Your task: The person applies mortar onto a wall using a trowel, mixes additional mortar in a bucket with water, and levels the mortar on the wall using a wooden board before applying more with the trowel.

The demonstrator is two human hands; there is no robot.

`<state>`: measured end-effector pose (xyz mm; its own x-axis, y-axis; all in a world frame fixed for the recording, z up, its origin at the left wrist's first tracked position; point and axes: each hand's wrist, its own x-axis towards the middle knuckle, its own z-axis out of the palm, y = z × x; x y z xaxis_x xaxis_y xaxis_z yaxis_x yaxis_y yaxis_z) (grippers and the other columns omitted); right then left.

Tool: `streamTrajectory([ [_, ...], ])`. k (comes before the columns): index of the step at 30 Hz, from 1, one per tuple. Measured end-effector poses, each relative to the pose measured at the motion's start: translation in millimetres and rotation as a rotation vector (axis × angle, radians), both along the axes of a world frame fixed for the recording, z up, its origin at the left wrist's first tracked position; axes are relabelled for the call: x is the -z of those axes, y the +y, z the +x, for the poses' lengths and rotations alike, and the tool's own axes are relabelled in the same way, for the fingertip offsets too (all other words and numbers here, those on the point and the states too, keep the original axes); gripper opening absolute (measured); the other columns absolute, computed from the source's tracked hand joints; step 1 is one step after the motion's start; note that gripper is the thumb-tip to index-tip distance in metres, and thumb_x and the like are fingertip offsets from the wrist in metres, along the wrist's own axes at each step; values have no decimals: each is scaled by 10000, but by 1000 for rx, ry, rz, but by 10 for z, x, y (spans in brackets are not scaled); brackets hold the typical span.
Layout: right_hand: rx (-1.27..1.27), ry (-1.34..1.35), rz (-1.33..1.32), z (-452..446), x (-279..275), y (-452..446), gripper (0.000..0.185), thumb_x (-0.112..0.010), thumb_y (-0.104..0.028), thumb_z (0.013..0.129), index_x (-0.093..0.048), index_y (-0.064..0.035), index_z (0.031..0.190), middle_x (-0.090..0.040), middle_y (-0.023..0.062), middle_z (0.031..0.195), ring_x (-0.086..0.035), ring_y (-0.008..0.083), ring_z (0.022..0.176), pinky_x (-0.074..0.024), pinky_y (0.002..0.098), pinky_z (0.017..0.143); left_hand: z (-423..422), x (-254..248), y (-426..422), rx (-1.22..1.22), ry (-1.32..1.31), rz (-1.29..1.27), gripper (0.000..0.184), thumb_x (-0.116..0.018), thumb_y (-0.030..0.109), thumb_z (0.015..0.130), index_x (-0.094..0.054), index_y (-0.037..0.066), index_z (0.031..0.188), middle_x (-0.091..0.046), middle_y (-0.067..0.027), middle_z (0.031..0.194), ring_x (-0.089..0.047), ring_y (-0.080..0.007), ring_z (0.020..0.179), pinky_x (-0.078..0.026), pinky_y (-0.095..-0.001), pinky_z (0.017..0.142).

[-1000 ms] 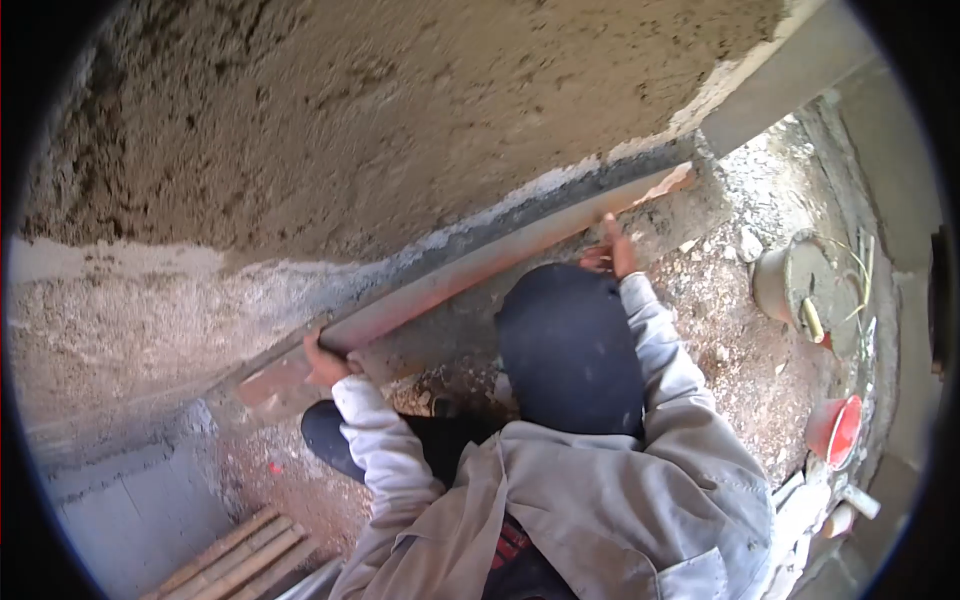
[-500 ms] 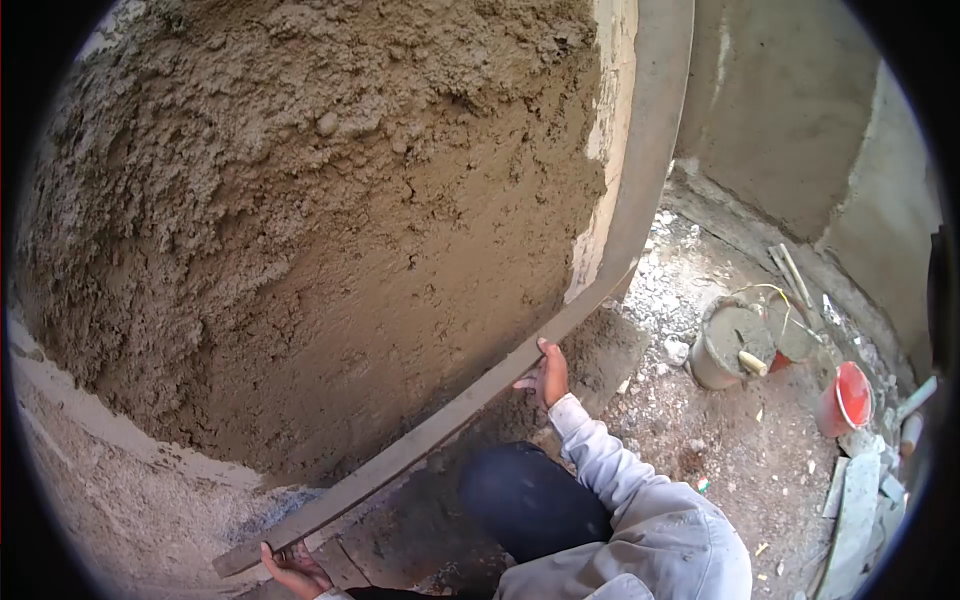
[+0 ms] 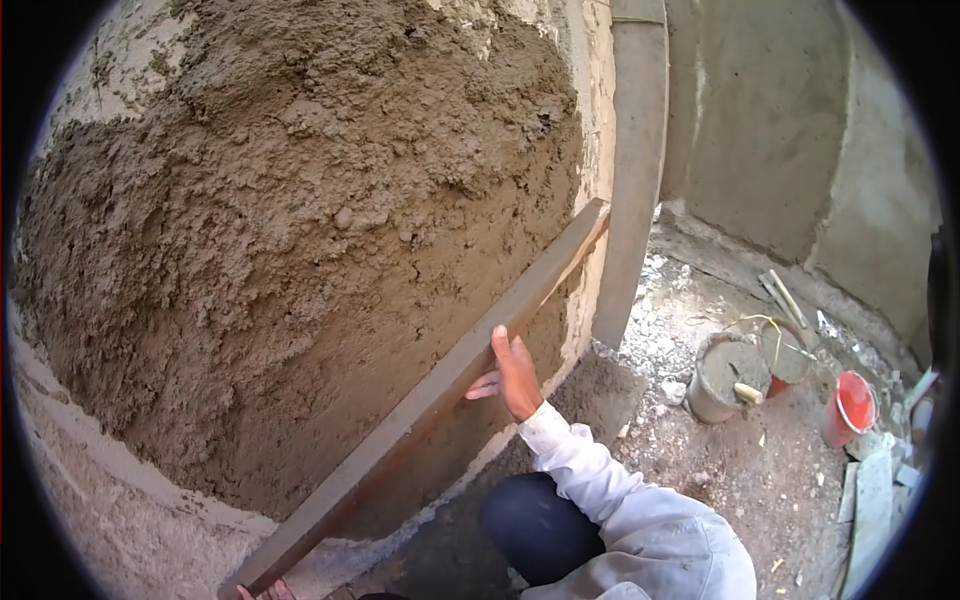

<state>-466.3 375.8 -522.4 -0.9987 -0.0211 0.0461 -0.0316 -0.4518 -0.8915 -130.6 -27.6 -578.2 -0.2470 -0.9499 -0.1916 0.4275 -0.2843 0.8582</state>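
Note:
A long straight screed board (image 3: 400,425) lies slantwise against wet, rough mortar (image 3: 300,230) on the wall. My right hand (image 3: 517,378) grips its lower edge near the middle, thumb up on the board's face and fingers curled underneath. At the bottom frame edge, my left hand (image 3: 268,592) is around the board's lower end; only a few fingers show. The board's upper end reaches the pale strip by the wall's right edge. Below the board, the mortar surface looks smoother than above it.
A vertical board (image 3: 636,170) stands along the wall's right edge. On the rubble-strewn ground are a bucket of mortar (image 3: 712,400) with a wooden-handled tool, another bucket behind it and a red bucket (image 3: 850,408). Planks (image 3: 868,520) lie at far right. My bent knee (image 3: 540,530) is below.
The board has moved up the wall, its right end rising most, so it slants more steeply. My right hand has gone up and left with it; my left hand has sunk toward the frame's bottom edge.

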Motion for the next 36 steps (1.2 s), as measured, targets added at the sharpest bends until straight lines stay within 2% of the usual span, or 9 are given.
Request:
streamTrajectory([
  [5, 92, 109, 44, -108, -663, 140, 687, -450, -586, 954, -380, 26, 1259, -608, 211, 994, -655, 256, 542, -562, 302, 415, 159, 606, -555, 91, -74, 12, 714, -593, 596, 884, -567, -63, 1159, -660, -148, 1026, -638, -198, 912, -536, -338, 892],
  [11, 149, 253, 170, -642, -1758, 645, 726, -422, -656, 929, -521, 34, 1134, -659, 183, 889, -616, 195, 483, -527, 272, 386, -495, -463, 470, 209, 94, -171, 752, -584, 606, 877, -541, -76, 1190, -658, -154, 1020, -635, -186, 919, -506, -294, 909],
  [13, 165, 256, 178, -644, -1792, 637, 735, -425, -661, 925, -518, 32, 1152, -657, 184, 905, -615, 194, 482, -529, 271, 389, -585, -661, 677, 182, 101, -209, 757, -573, 598, 888, -527, -81, 1220, -656, -163, 1070, -630, -203, 970, -497, -301, 924],
  [16, 136, 255, 174, -544, -1757, 562, 738, -430, -657, 925, -486, 23, 1204, -651, 187, 932, -626, 202, 490, -538, 271, 395, -282, 67, -68, 403, 125, -119, 752, -574, 596, 888, -532, -79, 1215, -655, -141, 1076, -618, -168, 946, -500, -263, 857],
  [19, 94, 260, 178, -334, -1599, 332, 712, -421, -642, 938, -439, 14, 1213, -650, 189, 915, -646, 223, 511, -543, 283, 393, -398, -475, 507, 164, 86, -153, 749, -580, 604, 879, -550, -83, 1175, -651, -88, 1012, -580, -97, 845, -476, -194, 749],
  [22, 98, 250, 175, -230, -1474, 164, 684, -416, -631, 945, -435, 9, 1188, -652, 182, 888, -646, 232, 509, -542, 285, 389, -261, -210, 344, 141, 8, -141, 739, -581, 611, 872, -559, -78, 1137, -630, -45, 937, -525, -54, 773, -441, -156, 683],
  [29, 48, 348, 192, -690, -2130, 704, 679, -433, -611, 949, -515, 36, 1136, -654, 188, 831, -642, 223, 515, -552, 281, 427, -424, -504, 318, 263, 64, -115, 737, -633, 593, 843, -550, -87, 1116, -604, -20, 874, -496, -28, 752, -435, -122, 647],
  [32, 43, 337, 234, -711, -2268, 853, 692, -432, -594, 960, -518, 70, 1137, -642, 203, 862, -653, 234, 561, -570, 287, 468, -643, -674, 520, 97, 260, -162, 527, -670, 357, 917, -497, -3, 1260, -602, -96, 1144, -619, -142, 936, -544, -250, 830],
  [36, 37, 326, 259, -677, -2205, 774, 694, -423, -611, 956, -550, 52, 1116, -637, 172, 842, -648, 206, 609, -580, 272, 513, -517, -544, 357, 231, 327, -48, 520, -657, 413, 907, -531, 37, 1244, -620, -57, 1025, -598, -91, 867, -530, -184, 729],
])
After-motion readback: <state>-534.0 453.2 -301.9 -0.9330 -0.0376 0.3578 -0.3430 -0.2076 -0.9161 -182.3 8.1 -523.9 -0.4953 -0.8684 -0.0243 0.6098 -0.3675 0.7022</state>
